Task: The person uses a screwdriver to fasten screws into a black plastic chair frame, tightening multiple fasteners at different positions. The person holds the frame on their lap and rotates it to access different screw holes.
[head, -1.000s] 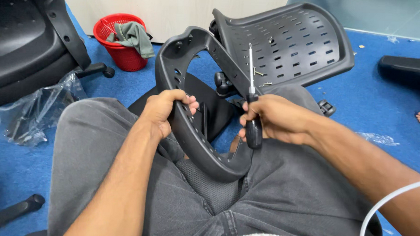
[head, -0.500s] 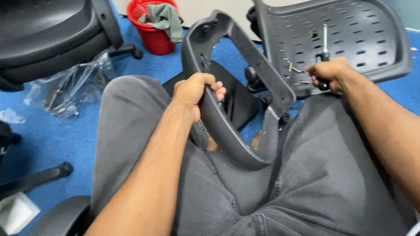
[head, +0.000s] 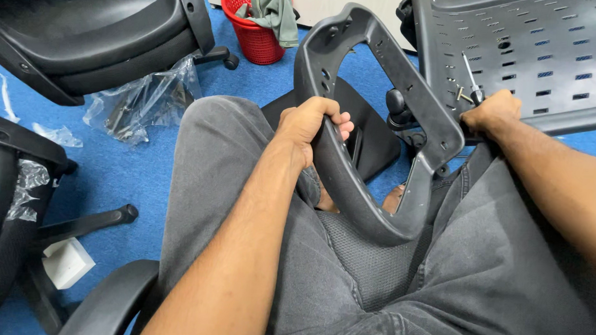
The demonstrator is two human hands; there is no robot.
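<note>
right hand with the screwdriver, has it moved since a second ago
Yes. The right hand left the dark grey plastic chair armrest and moved out onto the perforated grey seat shell.

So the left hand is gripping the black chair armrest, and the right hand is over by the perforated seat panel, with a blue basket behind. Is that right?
Almost. The basket is red, not blue; only the carpet is blue. The head view shows it, with a grey-green cloth draped in it. The rest holds: the left hand grips the black armrest, and the right hand is by the perforated panel.
</note>
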